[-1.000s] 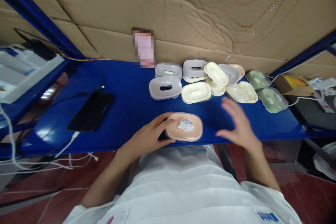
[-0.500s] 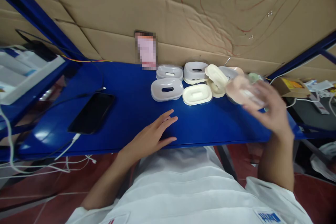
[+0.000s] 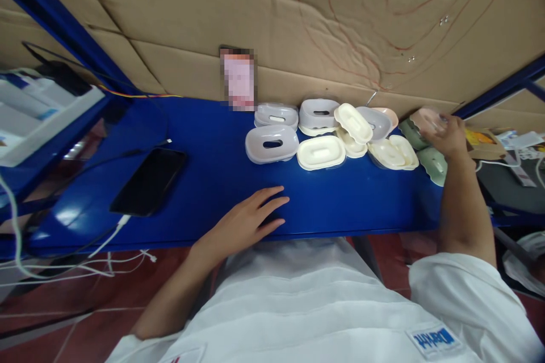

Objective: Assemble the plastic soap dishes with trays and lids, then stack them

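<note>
At the far right of the table my right hand (image 3: 449,133) is closed on a pale pink plastic soap dish (image 3: 427,120), slightly blurred. Green dish parts (image 3: 433,164) lie under and beside that hand, partly hidden by it. My left hand (image 3: 249,216) rests near the table's front edge, fingers spread and holding nothing. Beyond it stand a lilac oval dish part with a slot (image 3: 255,145) and a cream dish part (image 3: 320,153). More lilac parts (image 3: 319,114) and cream parts (image 3: 392,153) are bunched along the back, some stacked or leaning on each other.
A black phone (image 3: 149,182) with a white cable lies on the blue table (image 3: 213,164), left of my left hand. Another phone with a blurred-out screen (image 3: 239,79) leans on the cardboard wall (image 3: 191,17). A small cardboard box (image 3: 485,144) sits beyond the right end.
My right hand has carried the pink soap dish further right and back, over the green parts. The cream parts it covered now show. My left hand has barely moved.
</note>
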A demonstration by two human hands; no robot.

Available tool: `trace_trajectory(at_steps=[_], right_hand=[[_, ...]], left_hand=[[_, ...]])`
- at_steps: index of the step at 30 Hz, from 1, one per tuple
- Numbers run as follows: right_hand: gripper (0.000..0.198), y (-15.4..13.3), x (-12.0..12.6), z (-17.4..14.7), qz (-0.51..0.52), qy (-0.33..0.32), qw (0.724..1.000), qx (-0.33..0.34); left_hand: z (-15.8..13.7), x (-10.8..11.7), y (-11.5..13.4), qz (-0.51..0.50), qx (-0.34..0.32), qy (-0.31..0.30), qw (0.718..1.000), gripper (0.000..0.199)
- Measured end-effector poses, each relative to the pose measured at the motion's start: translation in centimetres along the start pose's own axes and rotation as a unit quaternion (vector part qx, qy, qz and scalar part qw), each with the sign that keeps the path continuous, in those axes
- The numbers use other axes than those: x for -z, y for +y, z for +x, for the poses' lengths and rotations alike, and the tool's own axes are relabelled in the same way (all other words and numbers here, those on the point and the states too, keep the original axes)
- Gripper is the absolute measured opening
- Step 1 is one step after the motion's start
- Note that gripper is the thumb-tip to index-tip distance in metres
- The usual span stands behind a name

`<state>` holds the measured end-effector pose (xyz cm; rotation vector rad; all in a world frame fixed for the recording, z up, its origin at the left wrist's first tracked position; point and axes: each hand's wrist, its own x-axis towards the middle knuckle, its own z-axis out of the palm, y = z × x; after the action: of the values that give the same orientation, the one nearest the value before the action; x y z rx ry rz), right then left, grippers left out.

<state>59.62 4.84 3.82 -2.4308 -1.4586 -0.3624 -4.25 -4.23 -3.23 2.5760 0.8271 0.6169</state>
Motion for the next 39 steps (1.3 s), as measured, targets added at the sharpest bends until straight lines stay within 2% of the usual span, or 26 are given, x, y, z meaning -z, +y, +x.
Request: trace_trajectory(at_steps=[3, 5, 8, 11, 12, 14, 17, 20, 24, 29, 33, 35, 37, 39], right_hand=[[0.084, 0.0, 0.5, -0.1, -0.004, -0.007, 1.0, -0.009], [0.082, -0.7, 1.4, -0.6, -0.006, 0.015, 1.0, -0.004], [0.066, -4.3, 3.5, -3.2, 0.032, 0.093, 0.99, 0.096], [0.049, -10.7, 5.3, -8.2, 0.132, 0.125, 0.95, 0.252], [0.045, -13.2, 5.5, -10.1, 0.16, 0.089, 0.933, 0.31], [0.04, -17.7, 4.9, -13.6, 0.191, 0.008, 0.87, 0.455], [0.043, -22.1, 2.4, -17.0, 0.149, -0.011, 0.823, 0.549], [0.031, -23.1, 0.1, -18.0, 0.153, 0.012, 0.803, 0.576], [0.026, -22.7, 0.0, -19.3, 0.188, 0.045, 0.781, 0.594], [0.028, -24.5, 1.0, -22.3, 0.204, 0.022, 0.717, 0.666], [0.033, -25.4, 1.0, -23.6, 0.236, 0.019, 0.679, 0.695], [0.036, -25.2, 1.1, -23.6, 0.256, 0.045, 0.679, 0.687], [0.037, -24.9, 1.2, -23.1, 0.261, 0.067, 0.707, 0.654], [0.035, -24.7, 1.1, -22.5, 0.249, 0.063, 0.732, 0.631]], left_hand=[[0.0, -0.1, 0.1, 0.007, -0.006, 0.004, 1.0, 0.044], [0.1, 0.2, 0.3, 0.019, -0.008, 0.011, 1.0, 0.043], [1.2, 1.5, 0.4, 0.086, -0.002, 0.035, 0.996, 0.039], [3.9, 3.7, -0.1, 0.168, 0.02, 0.07, 0.983, 0.039], [5.0, 4.3, -0.5, 0.185, 0.028, 0.083, 0.979, 0.041], [7.4, 5.1, -1.7, 0.206, 0.03, 0.092, 0.974, 0.044], [9.8, 4.9, -3.8, 0.209, 0.013, 0.071, 0.975, 0.034], [10.3, 4.1, -5.5, 0.211, 0.002, 0.082, 0.974, 0.027], [9.5, 3.9, -6.1, 0.234, -0.012, 0.127, 0.964, 0.03], [9.2, 4.8, -5.1, 0.205, -0.008, 0.193, 0.959, 0.033], [8.5, 4.2, -3.3, 0.188, -0.053, 0.189, 0.962, 0.032], [8.1, 3.4, -2.5, 0.176, -0.091, 0.166, 0.966, 0.03], [7.8, 2.4, -1.9, 0.153, -0.132, 0.131, 0.971, 0.027], [7.6, 1.6, -1.6, 0.126, -0.159, 0.096, 0.974, 0.024]])
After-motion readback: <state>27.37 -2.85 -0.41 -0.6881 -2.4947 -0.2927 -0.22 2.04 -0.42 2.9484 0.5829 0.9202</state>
